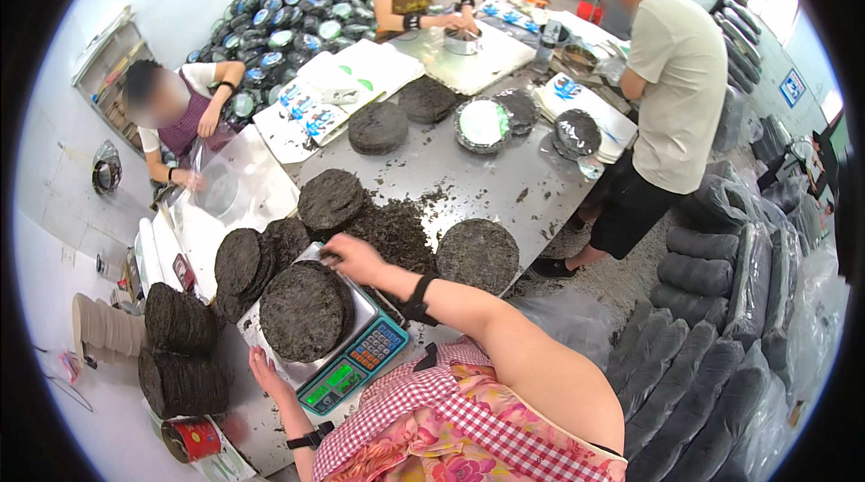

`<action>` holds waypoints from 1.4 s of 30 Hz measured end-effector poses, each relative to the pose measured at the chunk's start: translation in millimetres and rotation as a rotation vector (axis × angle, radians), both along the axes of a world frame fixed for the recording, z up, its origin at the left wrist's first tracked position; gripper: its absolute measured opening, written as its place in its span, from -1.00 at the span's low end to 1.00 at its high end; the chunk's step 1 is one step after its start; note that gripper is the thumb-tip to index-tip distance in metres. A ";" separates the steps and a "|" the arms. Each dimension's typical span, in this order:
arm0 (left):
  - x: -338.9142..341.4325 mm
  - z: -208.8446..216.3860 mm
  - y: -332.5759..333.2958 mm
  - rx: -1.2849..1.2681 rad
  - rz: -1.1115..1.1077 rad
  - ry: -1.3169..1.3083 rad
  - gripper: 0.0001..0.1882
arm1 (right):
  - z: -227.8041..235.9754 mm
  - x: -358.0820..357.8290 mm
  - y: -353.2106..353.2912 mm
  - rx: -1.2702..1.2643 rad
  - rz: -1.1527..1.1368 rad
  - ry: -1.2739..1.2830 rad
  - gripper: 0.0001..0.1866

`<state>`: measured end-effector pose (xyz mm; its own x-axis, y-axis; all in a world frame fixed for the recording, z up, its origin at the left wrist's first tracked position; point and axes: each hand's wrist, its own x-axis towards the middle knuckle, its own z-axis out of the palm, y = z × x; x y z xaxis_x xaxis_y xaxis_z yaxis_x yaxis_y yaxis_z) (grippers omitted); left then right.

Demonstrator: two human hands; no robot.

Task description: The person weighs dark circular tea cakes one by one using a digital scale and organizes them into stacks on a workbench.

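A round cake of dark, dried seaweed-like flakes (306, 311) lies flat on the metal pan of a teal digital scale (360, 351), whose green display is lit. My left hand (268, 372) is open beside the pan's near left edge, fingers stretched out, close to the cake. At the cake's far edge is my right hand (353, 259), its fingers curled and slightly blurred; whatever they pinch is too small to make out. Loose dark flakes (396, 234) are heaped just beyond that hand. More round cakes (243, 261) lean together left of the scale.
Another cake (478, 257) lies to the right on the metal table (505, 180). Tall cake stacks (185, 351) stand at the left edge. Three people work around the table; a pile of wrapped packs (279, 22) is behind them. Filled plastic bags (685, 383) line the right floor.
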<state>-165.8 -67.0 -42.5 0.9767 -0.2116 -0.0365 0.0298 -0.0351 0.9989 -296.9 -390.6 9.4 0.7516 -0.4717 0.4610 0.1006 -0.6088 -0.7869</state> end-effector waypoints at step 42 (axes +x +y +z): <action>71.4 53.9 -107.3 0.104 0.007 0.091 -0.57 | -134.7 176.0 -274.9 2.044 -0.283 -0.273 -0.60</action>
<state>-94.4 -174.3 11.4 0.9697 -0.1957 -0.1465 0.1207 -0.1377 0.9831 -120.9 -665.4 -125.2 0.6017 -0.3975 -0.6928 0.3860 0.9041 -0.1835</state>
